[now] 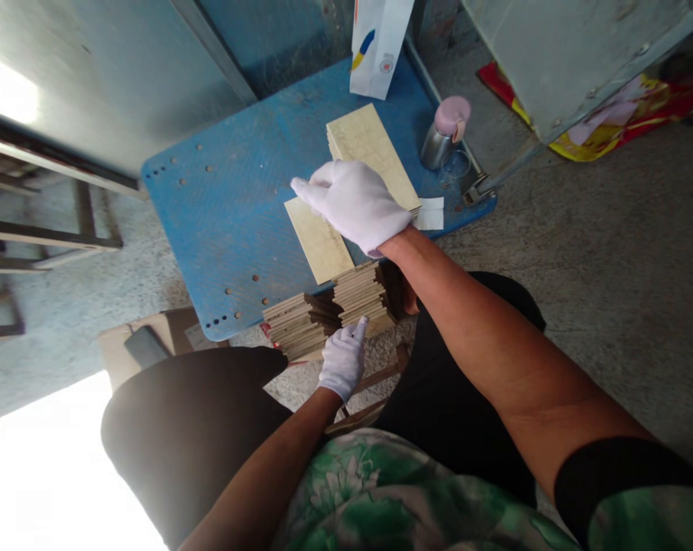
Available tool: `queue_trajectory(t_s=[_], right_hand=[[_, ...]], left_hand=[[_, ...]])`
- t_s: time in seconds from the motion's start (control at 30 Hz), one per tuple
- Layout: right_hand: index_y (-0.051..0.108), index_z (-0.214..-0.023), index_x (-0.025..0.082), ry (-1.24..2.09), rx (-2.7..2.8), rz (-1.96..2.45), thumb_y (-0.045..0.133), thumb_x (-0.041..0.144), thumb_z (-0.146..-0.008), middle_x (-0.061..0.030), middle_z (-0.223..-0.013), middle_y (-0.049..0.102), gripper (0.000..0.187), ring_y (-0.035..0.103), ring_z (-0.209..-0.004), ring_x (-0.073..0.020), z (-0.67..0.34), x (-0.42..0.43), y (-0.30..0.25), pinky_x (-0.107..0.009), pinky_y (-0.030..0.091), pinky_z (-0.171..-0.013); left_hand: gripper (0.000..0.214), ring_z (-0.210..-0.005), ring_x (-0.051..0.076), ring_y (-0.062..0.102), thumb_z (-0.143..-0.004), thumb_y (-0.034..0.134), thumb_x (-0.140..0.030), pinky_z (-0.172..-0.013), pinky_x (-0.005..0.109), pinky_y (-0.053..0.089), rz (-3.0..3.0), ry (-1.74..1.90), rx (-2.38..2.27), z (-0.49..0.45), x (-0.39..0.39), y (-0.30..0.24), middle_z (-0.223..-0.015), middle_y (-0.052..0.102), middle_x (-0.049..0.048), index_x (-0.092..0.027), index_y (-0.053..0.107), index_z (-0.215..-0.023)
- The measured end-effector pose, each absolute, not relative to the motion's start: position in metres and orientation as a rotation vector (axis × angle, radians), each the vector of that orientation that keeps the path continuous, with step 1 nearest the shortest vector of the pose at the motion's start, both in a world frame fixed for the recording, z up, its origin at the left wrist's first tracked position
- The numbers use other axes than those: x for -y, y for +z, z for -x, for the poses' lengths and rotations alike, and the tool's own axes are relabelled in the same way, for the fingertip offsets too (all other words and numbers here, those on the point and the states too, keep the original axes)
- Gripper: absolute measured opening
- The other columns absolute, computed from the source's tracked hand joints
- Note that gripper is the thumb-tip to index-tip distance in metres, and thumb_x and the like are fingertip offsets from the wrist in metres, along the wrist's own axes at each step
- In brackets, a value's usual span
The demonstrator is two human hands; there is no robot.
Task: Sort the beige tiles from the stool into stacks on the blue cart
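My right hand (349, 200), in a white glove, is over a thin pale wooden board (323, 245) on the blue table. Its fingers are pressed together near the board's far edge; whether they pinch anything is hidden. Just beyond lies a stack of similar boards (374, 141). My left hand (344, 356), also gloved, is low between my knees at the near side of two rows of thin boards, the left row (294, 325) and the right row (361, 295). Its thumb sticks out over the right row while the other fingers curl, their tips out of sight.
The blue table (225, 222) has holes along its left edge. A pink-lidded steel flask (445, 130), a white paper bag (380, 46) and a white slip (431, 213) stand or lie there. A cardboard box (179, 325) is on the floor left; a metal panel (576, 61) juts in at right.
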State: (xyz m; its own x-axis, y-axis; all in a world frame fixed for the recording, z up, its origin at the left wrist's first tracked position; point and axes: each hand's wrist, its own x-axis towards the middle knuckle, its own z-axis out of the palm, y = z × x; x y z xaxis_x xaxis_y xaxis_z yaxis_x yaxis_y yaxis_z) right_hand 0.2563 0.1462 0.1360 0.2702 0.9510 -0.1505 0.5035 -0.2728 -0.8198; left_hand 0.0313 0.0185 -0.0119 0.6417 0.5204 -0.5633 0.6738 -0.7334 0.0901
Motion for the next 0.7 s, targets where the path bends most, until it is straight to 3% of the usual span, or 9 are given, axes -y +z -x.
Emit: queue_trajectory(t_s=[0.3,0.7], right_hand=[[0.065,-0.087,0.014,0.874,1.336,1.889,0.046,0.049,-0.094,-0.0062,-0.087,0.064,0.04,0.059,-0.09,-0.0208,-0.254,-0.146,0.136,-0.034,0.042,-0.086],[0.065,-0.081,0.016,0.852,1.344,1.861,0.045,0.052,-0.092,-0.0054,-0.081,0.065,0.043,0.058,-0.081,-0.0187,-0.254,-0.144,0.138,-0.032,0.041,-0.077]], left_hand=[[0.046,-0.101,0.024,0.054,-0.087,0.055,-0.03,-0.086,0.034,0.044,-2.409,-0.691,-1.123,-0.041,-0.029,-0.019,-0.112,0.06,0.0077,-0.028,0.052,-0.133],[0.038,-0.094,0.028,0.058,-0.088,0.054,-0.035,-0.076,0.037,0.046,-2.417,-0.743,-1.1,-0.045,-0.024,-0.01,-0.107,0.061,0.0105,-0.025,0.058,-0.124]])
